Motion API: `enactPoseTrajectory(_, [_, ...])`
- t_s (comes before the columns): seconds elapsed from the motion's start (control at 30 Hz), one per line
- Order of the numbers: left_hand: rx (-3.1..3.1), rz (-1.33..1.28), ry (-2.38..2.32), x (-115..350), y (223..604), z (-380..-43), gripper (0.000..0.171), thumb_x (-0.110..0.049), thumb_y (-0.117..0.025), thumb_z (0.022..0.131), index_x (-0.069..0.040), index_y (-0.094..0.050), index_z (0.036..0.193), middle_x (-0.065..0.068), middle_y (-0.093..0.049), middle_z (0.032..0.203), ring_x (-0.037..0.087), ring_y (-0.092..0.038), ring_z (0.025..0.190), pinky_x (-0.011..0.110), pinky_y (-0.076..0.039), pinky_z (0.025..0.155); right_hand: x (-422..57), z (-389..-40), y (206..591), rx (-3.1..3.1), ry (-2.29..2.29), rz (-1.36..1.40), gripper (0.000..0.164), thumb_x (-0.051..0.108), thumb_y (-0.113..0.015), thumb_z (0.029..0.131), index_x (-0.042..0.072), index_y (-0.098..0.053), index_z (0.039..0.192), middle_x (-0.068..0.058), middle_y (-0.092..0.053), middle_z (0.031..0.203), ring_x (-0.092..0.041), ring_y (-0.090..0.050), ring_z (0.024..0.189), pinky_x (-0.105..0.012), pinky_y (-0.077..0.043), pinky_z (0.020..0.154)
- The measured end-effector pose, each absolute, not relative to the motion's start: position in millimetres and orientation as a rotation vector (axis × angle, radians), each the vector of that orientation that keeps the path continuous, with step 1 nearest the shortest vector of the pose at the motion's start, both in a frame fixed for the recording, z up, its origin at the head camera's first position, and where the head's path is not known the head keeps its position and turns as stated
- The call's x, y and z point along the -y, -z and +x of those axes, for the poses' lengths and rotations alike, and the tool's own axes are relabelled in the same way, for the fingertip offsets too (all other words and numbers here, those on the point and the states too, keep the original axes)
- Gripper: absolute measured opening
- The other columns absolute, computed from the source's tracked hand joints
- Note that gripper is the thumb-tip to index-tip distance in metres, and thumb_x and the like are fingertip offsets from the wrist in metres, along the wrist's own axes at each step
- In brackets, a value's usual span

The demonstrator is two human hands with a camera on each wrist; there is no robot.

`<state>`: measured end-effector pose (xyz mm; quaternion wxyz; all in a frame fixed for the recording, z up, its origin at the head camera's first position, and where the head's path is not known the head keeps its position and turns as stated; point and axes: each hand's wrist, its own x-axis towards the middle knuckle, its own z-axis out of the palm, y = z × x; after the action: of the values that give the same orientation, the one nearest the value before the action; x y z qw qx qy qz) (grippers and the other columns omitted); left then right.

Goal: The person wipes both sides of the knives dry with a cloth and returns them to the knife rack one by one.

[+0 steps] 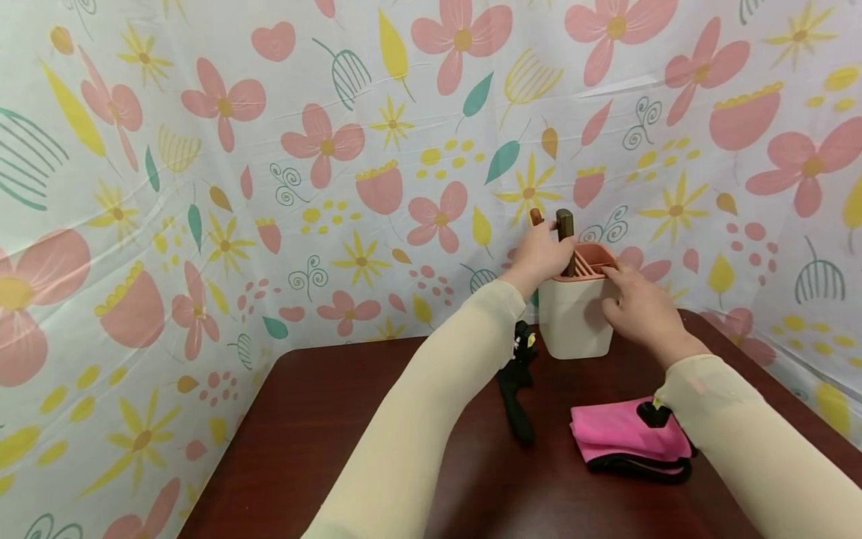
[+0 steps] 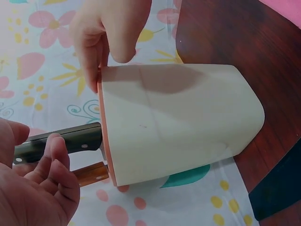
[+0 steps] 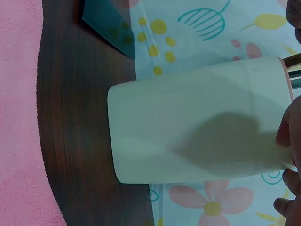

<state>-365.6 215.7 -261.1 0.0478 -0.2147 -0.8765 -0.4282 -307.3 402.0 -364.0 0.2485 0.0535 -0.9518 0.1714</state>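
Observation:
A cream knife holder [image 1: 575, 322] with a salmon-pink slotted top stands upright on the table against the patterned cloth. Two knives stand in it: one with a dark green handle [image 2: 70, 141], one with a brown wooden handle [image 2: 91, 174]. My left hand [image 1: 542, 254] has its fingers curled at the dark green handle and grips it. The wooden handle sticks out just beside that hand. At the holder's right rim, my right hand [image 1: 643, 311] pinches the wall, with fingers over the edge and thumb on the outside. The blades are mostly hidden inside the holder.
On the dark red-brown table [image 1: 337, 419], a folded pink cloth [image 1: 626, 434] with black edging lies in front of the holder. A black object [image 1: 517, 397] lies to the left, partly behind my left sleeve. Flower-patterned cloth [image 1: 323, 224] hangs behind the table.

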Motion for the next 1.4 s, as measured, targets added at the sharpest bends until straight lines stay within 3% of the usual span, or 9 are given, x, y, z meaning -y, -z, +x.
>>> enactPoseTrajectory(0.2, [2.719,-0.689,1.244,-199.7,259.1,-362.0,0.053,-0.05,-0.058,0.102,-0.03,-0.051,0.151,-0.006,-0.062,0.144,0.013,-0.061,0.129,0.041,-0.05,0.106,-399.9,-309.9,365.8,2.621,-0.492,0.166,0.069,0.016,-0.058,0.092,-0.003,-0.036,0.155,-0.032,-0.029,0.162,-0.056,-0.044,0.135,-0.073,-0.041,0.101])
enactPoseTrajectory(0.47, [2.648,-0.978,1.391,-161.1,255.7,-350.4,0.036,-0.038,-0.059,0.104,-0.018,-0.064,0.134,0.002,-0.07,0.114,0.012,-0.068,0.09,0.026,-0.055,0.072,-407.7,-310.4,361.2,2.629,-0.545,0.252,0.071,0.013,-0.065,0.093,-0.007,-0.035,0.154,-0.037,-0.026,0.161,-0.061,-0.034,0.141,-0.075,-0.033,0.108])
enactPoseTrajectory(0.73, [2.652,-1.025,1.401,-103.8,272.0,-339.6,0.027,-0.038,-0.057,0.105,-0.017,-0.067,0.118,0.006,-0.075,0.092,0.018,-0.067,0.078,0.028,-0.051,0.066,-411.4,-292.6,350.7,2.688,-0.483,0.346,0.078,0.019,-0.069,0.093,-0.005,-0.032,0.157,-0.04,-0.019,0.162,-0.068,-0.014,0.146,-0.083,-0.025,0.105])
enactPoseTrajectory(0.87, [2.663,-0.996,1.422,-67.2,296.0,-336.6,0.027,-0.038,-0.057,0.105,-0.016,-0.069,0.114,0.006,-0.074,0.091,0.025,-0.067,0.079,0.03,-0.05,0.063,-405.9,-278.3,357.3,2.638,-0.478,0.47,0.077,0.016,-0.072,0.09,-0.005,-0.036,0.155,-0.041,-0.026,0.159,-0.068,-0.017,0.146,-0.082,-0.024,0.107])
enactPoseTrajectory(0.97, [2.687,-0.943,1.448,-46.0,321.0,-335.4,0.027,-0.037,-0.058,0.105,-0.015,-0.071,0.112,0.005,-0.074,0.09,0.022,-0.068,0.082,0.03,-0.051,0.066,-399.7,-261.5,365.0,2.635,-0.53,0.572,0.073,0.016,-0.074,0.09,-0.003,-0.041,0.153,-0.041,-0.033,0.156,-0.066,-0.022,0.145,-0.079,-0.023,0.112])
enactPoseTrajectory(1.0, [2.702,-0.918,1.472,-40.8,330.3,-335.4,0.027,-0.036,-0.059,0.105,-0.014,-0.071,0.113,0.007,-0.075,0.091,0.02,-0.068,0.083,0.029,-0.052,0.068,-397.6,-255.3,368.1,2.655,-0.543,0.586,0.072,0.017,-0.074,0.091,0.0,-0.043,0.153,-0.039,-0.035,0.156,-0.064,-0.025,0.146,-0.071,-0.024,0.118])
enactPoseTrajectory(1.07, [2.743,-0.855,1.513,-32.9,350.4,-336.8,0.026,-0.035,-0.06,0.104,-0.012,-0.071,0.112,0.009,-0.075,0.09,0.02,-0.07,0.083,0.029,-0.054,0.07,-392.5,-242.3,374.1,2.707,-0.532,0.597,0.068,0.022,-0.076,0.092,0.005,-0.047,0.152,-0.035,-0.041,0.155,-0.059,-0.035,0.144,-0.065,-0.034,0.116])
enactPoseTrajectory(1.23, [2.899,-0.657,1.606,-24.4,397.1,-343.1,0.03,-0.037,-0.063,0.102,-0.01,-0.07,0.111,0.007,-0.074,0.084,0.035,-0.073,0.082,0.033,-0.055,0.064,-380.3,-216.1,389.6,2.866,-0.45,0.606,0.065,0.036,-0.079,0.09,0.011,-0.057,0.145,-0.02,-0.066,0.137,-0.03,-0.067,0.118,-0.048,-0.056,0.091])
enactPoseTrajectory(1.4, [3.058,-0.541,1.482,-29.6,428.3,-342.7,0.03,-0.044,-0.062,0.101,-0.015,-0.067,0.11,0.002,-0.074,0.079,0.028,-0.072,0.07,0.037,-0.048,0.056,-372.5,-198.4,405.6,3.092,-0.421,0.607,0.072,0.046,-0.083,0.083,0.01,-0.06,0.141,-0.005,-0.072,0.126,-0.012,-0.066,0.105,-0.035,-0.058,0.084])
